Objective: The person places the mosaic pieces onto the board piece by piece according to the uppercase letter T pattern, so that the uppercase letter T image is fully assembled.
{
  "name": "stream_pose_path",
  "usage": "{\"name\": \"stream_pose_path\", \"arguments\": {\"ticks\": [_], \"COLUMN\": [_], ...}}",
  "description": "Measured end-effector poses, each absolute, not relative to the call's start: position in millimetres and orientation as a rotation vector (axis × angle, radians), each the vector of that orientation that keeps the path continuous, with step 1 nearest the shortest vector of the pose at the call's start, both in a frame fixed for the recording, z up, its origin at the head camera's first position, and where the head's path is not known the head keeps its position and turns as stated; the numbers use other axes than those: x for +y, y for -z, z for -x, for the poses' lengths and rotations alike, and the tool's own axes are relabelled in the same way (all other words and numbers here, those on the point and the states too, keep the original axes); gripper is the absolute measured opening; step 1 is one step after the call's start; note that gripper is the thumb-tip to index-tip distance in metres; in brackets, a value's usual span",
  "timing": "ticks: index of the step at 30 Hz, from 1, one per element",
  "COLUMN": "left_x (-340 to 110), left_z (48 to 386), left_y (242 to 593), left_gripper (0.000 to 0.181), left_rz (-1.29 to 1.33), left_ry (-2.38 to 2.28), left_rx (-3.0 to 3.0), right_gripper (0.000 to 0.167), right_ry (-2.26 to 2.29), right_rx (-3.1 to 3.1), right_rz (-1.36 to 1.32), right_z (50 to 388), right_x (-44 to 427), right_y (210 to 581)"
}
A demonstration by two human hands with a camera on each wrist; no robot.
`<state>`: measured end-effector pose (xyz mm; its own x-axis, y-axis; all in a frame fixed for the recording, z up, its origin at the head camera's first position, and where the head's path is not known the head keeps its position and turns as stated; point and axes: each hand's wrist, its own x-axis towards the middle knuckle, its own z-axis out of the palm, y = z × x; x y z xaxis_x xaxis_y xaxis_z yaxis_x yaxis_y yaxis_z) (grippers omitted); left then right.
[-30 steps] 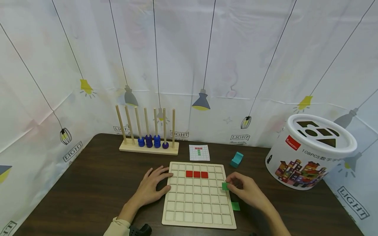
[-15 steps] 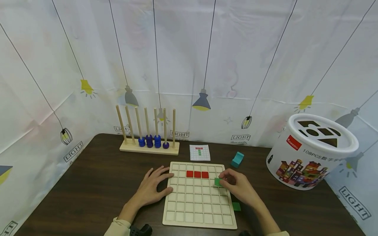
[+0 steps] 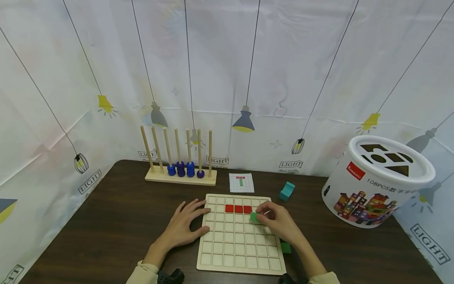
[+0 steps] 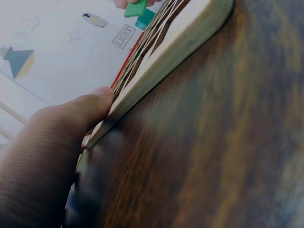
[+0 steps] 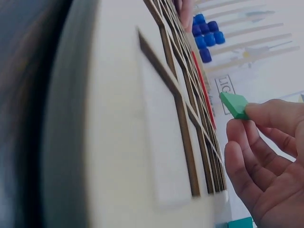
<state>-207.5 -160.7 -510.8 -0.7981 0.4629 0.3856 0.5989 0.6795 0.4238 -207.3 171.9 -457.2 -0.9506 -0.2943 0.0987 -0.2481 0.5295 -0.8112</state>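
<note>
Green tile (image 3: 253,217) moved left, seemingly aloft; right grip (image 3: 279,221) overlaps board (image 3: 228,248).

Leaves room over the near rows of the grid board (image 3: 241,261) and between right hand (image 3: 279,221) and tub (image 3: 370,189); runs into left hand (image 3: 179,227) at the board's left edge, abacus (image 3: 181,180) and teal block (image 3: 287,191) farther back.

Board (image 3: 234,237) pale wood, ruled in square grid; red tiles (image 3: 238,209), three in row. Held tile (image 3: 253,217) I log as green; loose tile (image 3: 285,248) by board edge also green. Block (image 3: 287,191) turquoise. Card (image 3: 241,183) white, grid with red-and-green T. Abacus (image 3: 177,180) pale wood; beads (image 3: 181,170) blue and purple on my feed. Tub (image 3: 377,181) white, red label (image 3: 356,170), multicoloured building print (image 3: 365,208). Table (image 3: 92,228) dark brown, wood-grained. Backdrop (image 3: 213,51) white, with yellow and grey-blue lamps (image 3: 243,120), black cords. Sleeves (image 3: 142,273) cream.
</note>
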Motion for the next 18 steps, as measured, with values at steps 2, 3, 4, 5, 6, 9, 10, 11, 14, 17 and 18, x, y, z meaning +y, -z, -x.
{"name": "stream_pose_path", "arguments": {"ticks": [2, 3, 4, 5, 6, 9, 10, 11, 14, 17, 18], "left_x": [-160.7, -160.7, -160.7, -160.7, -160.8, -160.8, -160.6, -160.6, -160.2, -160.1, -160.3], "left_z": [207.0, 206.7, 206.4, 206.1, 205.7, 204.8, 204.7, 204.6, 205.3, 205.8, 205.8], "left_y": [510.6, 510.3, 510.1, 509.8, 509.5, 508.3, 508.0, 507.9, 508.9, 510.0, 510.0], "left_gripper": [0.054, 0.054, 0.055, 0.055, 0.055, 0.055, 0.056, 0.056, 0.055, 0.054, 0.054], "left_rz": [0.854, 0.856, 0.857, 0.858, 0.859, 0.859, 0.859, 0.86, 0.858, 0.858, 0.857], "left_ry": [0.797, 0.795, 0.79, 0.787, 0.78, 0.771, 0.769, 0.769, 0.763, 0.765, 0.767], "left_rx": [-2.651, -2.651, -2.654, -2.657, -2.657, -2.661, -2.661, -2.658, -2.648, -2.636, -2.635], "right_gripper": [0.017, 0.017, 0.016, 0.016, 0.015, 0.014, 0.013, 0.013, 0.011, 0.009, 0.009], "right_ry": [1.417, 1.416, 1.413, 1.411, 1.404, 1.402, 1.401, 1.399, 1.388, 1.355, 1.349], "right_rx": [2.695, 2.691, 2.686, 2.68, 2.675, 2.664, 2.663, 2.667, 2.69, 2.71, 2.711], "right_rz": [0.511, 0.52, 0.528, 0.535, 0.544, 0.571, 0.58, 0.587, 0.589, 0.569, 0.565], "right_z": [207.7, 207.5, 206.7, 204.8, 202.5, 201.1, 202.0, 203.3, 211.5, 211.8, 212.2], "right_x": [168.5, 166.3, 163.6, 160.6, 157.4, 151.4, 150.3, 149.8, 149.7, 145.1, 143.6], "right_y": [457.2, 456.5, 454.3, 450.0, 445.0, 440.3, 441.3, 443.4, 457.8, 456.2, 456.3]}}
